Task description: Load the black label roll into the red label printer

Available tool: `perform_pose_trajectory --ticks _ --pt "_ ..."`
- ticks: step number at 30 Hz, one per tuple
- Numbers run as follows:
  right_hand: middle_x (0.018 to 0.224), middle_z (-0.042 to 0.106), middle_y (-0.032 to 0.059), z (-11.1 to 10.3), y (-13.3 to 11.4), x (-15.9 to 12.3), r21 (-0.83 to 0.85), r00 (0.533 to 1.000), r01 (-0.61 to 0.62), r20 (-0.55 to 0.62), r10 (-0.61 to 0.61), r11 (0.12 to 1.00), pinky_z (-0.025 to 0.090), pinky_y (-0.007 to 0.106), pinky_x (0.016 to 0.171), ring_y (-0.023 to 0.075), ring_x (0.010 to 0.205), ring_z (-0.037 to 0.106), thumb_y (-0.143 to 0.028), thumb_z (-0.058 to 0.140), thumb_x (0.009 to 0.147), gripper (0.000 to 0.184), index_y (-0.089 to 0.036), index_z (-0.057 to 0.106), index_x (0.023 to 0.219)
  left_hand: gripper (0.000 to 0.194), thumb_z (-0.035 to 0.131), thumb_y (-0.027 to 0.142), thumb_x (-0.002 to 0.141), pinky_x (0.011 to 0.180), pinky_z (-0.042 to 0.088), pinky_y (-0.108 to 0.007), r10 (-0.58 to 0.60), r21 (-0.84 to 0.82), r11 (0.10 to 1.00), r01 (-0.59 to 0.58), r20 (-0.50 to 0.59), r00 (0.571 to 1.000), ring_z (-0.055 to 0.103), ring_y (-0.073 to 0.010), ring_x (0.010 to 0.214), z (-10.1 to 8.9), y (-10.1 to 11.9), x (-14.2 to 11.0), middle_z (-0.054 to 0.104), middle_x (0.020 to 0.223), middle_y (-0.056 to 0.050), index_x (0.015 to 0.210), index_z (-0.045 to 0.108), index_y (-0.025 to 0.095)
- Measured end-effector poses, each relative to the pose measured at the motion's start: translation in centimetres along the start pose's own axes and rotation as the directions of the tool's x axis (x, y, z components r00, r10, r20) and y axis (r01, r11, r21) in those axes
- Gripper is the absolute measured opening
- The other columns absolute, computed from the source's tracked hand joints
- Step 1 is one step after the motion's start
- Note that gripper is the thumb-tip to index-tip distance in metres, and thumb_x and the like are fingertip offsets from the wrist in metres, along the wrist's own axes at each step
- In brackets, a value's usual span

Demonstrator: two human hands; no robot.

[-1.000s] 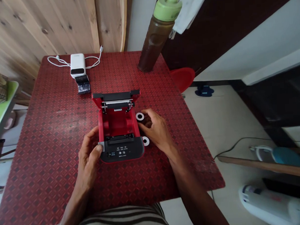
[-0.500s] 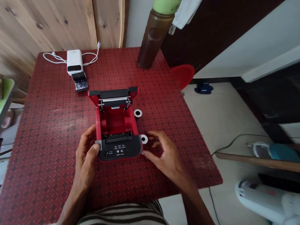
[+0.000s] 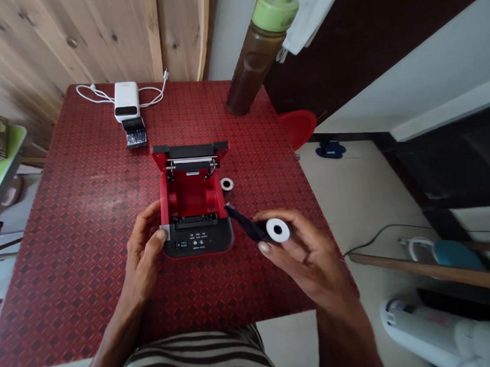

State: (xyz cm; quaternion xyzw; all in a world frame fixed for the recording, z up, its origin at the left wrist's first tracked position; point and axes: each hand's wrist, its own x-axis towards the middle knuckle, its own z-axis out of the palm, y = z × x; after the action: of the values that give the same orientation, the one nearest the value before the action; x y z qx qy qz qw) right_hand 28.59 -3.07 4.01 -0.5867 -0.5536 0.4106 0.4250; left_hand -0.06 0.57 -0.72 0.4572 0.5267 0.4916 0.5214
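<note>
A red and black label printer (image 3: 199, 240) sits on the table with its lid (image 3: 190, 151) raised, its red roll bay showing bare inside. My left hand (image 3: 144, 247) grips the printer's left front corner, thumb on top and fingers along the side. To the right of the printer, my right hand (image 3: 308, 251) holds a small paper roll (image 3: 278, 230) between thumb and fingers. The roll has a white face, a dark core hole and a loose dark strip (image 3: 242, 221) reaching toward the printer. A second roll (image 3: 227, 184) stands against the printer's right side.
Behind stand a white power bank-like device (image 3: 126, 99) with a white cable (image 3: 154, 98) and a dark crinkled strip (image 3: 135, 134). A tall brown bottle (image 3: 254, 64) with a green lid rises at the table's back right. A red stool (image 3: 297, 128) is beyond the right edge.
My right hand has picked up the nearer roll from beside the printer and moved right with it, closer to the camera. The left hand keeps its hold on the printer.
</note>
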Motion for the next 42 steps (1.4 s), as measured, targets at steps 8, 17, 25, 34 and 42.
perform_pose_trajectory --ticks 8,17,25,34,42 --pt "0.125 0.081 0.0069 2.0 -5.7 5.8 -0.253 0.891 0.348 0.389 -0.234 0.903 0.063 0.043 0.099 0.0253 0.111 0.077 -0.023 0.068 0.106 0.03 -0.026 0.071 0.136 0.056 0.069 0.054 0.105 0.102 0.062 -0.048 -0.035 0.047 0.998 0.035 0.008 0.999 0.072 -0.0348 0.133 0.0 0.5 -0.2 0.073 0.155 -0.011 0.154 0.067 0.028" --pt "0.105 0.083 0.0103 8.5 -6.5 9.0 -0.772 0.89 0.432 0.448 -0.083 0.467 0.054 0.043 0.094 0.0307 0.107 0.074 -0.001 0.059 0.103 0.026 -0.02 0.074 0.111 0.054 0.068 0.052 0.107 0.103 0.06 -0.047 -0.063 -0.01 0.998 0.063 0.041 0.997 0.073 -0.0275 0.111 0.1 0.6 -0.4 0.076 0.141 -0.009 0.155 0.064 0.03" --pt "0.109 0.085 0.0136 9.7 -7.2 10.5 -0.832 0.888 0.386 0.452 0.082 0.398 0.056 0.048 0.1 0.0361 0.122 0.074 -0.001 0.063 0.101 0.028 -0.017 0.079 0.117 0.054 0.069 0.054 0.106 0.107 0.057 -0.048 -0.085 -0.021 0.996 0.086 0.036 0.996 0.069 -0.0287 0.114 0.2 0.7 -0.5 0.073 0.139 -0.008 0.155 0.066 0.031" --pt "0.124 0.085 0.0164 10.3 -6.6 12.1 -0.837 0.878 0.365 0.455 0.147 0.409 0.056 0.052 0.106 0.0374 0.123 0.076 -0.005 0.06 0.103 0.03 -0.016 0.084 0.117 0.055 0.068 0.054 0.106 0.112 0.053 -0.05 -0.084 0.001 0.997 0.084 0.033 0.996 0.067 -0.0281 0.11 0.1 0.7 -0.5 0.073 0.132 -0.008 0.155 0.065 0.029" --pt "0.132 0.084 0.013 8.4 -5.5 10.2 -0.706 0.877 0.447 0.466 -0.115 0.549 0.056 0.05 0.112 0.0309 0.123 0.076 -0.001 0.054 0.107 0.037 -0.019 0.081 0.125 0.056 0.069 0.056 0.106 0.112 0.051 -0.048 -0.1 -0.015 0.995 0.101 0.042 0.994 0.066 -0.0275 0.113 0.2 0.8 -0.5 0.072 0.136 -0.008 0.155 0.064 0.028"
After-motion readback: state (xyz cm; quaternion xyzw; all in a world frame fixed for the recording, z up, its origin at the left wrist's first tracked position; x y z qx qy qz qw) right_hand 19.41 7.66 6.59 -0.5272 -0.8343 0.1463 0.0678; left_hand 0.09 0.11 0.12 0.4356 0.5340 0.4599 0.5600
